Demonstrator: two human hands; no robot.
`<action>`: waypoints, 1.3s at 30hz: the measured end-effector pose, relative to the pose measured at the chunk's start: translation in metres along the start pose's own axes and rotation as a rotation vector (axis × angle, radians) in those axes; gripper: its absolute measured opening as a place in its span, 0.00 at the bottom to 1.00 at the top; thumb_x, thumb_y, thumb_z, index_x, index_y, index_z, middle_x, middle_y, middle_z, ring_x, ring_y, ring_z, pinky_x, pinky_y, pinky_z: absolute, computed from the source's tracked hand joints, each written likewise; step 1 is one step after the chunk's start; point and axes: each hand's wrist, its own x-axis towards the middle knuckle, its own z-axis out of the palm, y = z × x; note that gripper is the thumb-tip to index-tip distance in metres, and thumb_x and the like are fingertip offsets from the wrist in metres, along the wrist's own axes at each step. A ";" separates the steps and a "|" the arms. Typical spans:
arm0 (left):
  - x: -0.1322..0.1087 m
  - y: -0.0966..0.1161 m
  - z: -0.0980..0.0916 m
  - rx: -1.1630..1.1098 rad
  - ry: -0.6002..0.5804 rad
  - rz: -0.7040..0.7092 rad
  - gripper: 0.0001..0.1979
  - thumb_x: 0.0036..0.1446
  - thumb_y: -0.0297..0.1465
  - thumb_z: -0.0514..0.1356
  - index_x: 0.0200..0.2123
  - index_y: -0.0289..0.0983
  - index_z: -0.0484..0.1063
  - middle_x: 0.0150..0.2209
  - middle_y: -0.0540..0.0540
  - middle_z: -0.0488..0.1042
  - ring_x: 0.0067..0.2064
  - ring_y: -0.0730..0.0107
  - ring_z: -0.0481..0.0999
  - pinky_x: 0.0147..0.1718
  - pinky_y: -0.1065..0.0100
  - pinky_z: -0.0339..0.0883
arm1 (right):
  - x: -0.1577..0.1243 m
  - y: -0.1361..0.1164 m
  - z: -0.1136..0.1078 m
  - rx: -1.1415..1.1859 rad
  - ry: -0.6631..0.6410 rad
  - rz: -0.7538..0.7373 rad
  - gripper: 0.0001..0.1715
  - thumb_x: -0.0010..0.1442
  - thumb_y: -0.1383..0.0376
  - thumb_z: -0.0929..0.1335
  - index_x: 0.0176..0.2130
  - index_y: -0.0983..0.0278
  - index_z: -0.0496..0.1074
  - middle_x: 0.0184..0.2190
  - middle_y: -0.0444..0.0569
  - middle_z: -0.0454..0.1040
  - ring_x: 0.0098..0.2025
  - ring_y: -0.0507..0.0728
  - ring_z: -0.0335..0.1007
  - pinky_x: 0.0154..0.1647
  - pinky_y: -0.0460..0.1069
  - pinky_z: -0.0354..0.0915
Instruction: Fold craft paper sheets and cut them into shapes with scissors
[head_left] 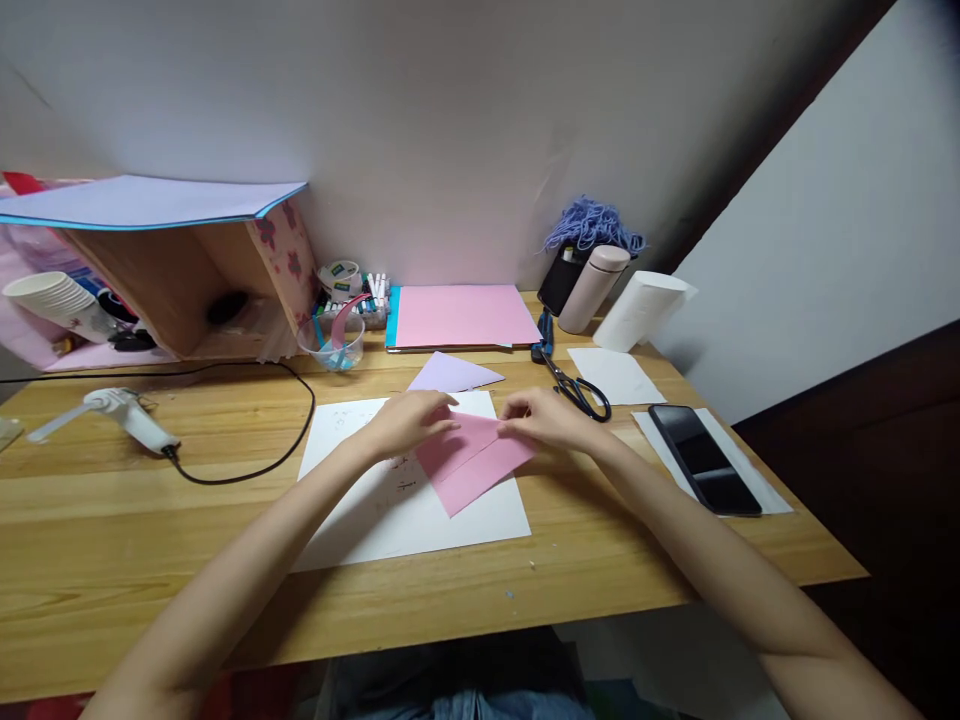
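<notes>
- Remotely, my left hand [410, 422] and right hand [549, 420] each pinch pink paper [466, 475] over a white sheet [431, 522].
- Lilac paper [452, 374] and scissors [562, 378] crowd just beyond.
- Phone [703, 458] lies near the bench's [589, 565] right edge.

In front of me is a pale wooden worktop [112, 520], its far edge against the wall. Toward its middle I have a white sheet [375, 532] with writing, a lavender piece [454, 373] just beyond it. At the far edge stand a marker tray [375, 318] and a pink-topped stack [465, 315]. Toward my far right corner are scissors [581, 395], a pink flask [592, 290] and a white roll [637, 310]; near my left edge lies a white corded tool [135, 420].
</notes>
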 end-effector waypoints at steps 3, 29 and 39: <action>0.010 0.009 -0.006 -0.056 -0.095 -0.064 0.18 0.55 0.45 0.50 0.26 0.38 0.68 0.25 0.49 0.70 0.27 0.68 0.66 0.24 0.70 0.54 | 0.010 0.000 -0.015 0.170 0.038 -0.080 0.10 0.50 0.60 0.67 0.28 0.65 0.74 0.27 0.46 0.75 0.33 0.54 0.69 0.32 0.46 0.61; 0.016 0.010 0.008 -0.403 0.579 -0.390 0.17 0.57 0.43 0.49 0.23 0.37 0.59 0.21 0.54 0.58 0.25 0.74 0.59 0.25 0.73 0.51 | -0.020 0.063 -0.041 -0.261 0.607 0.458 0.11 0.51 0.58 0.64 0.24 0.62 0.63 0.22 0.52 0.70 0.26 0.59 0.67 0.23 0.49 0.57; 0.012 -0.001 -0.012 -0.458 0.728 -0.414 0.14 0.57 0.40 0.51 0.25 0.36 0.63 0.23 0.53 0.60 0.26 0.74 0.60 0.26 0.73 0.53 | -0.012 0.023 0.027 1.023 -0.039 -0.027 0.38 0.43 0.32 0.57 0.34 0.61 0.59 0.22 0.40 0.56 0.21 0.50 0.58 0.30 0.53 0.67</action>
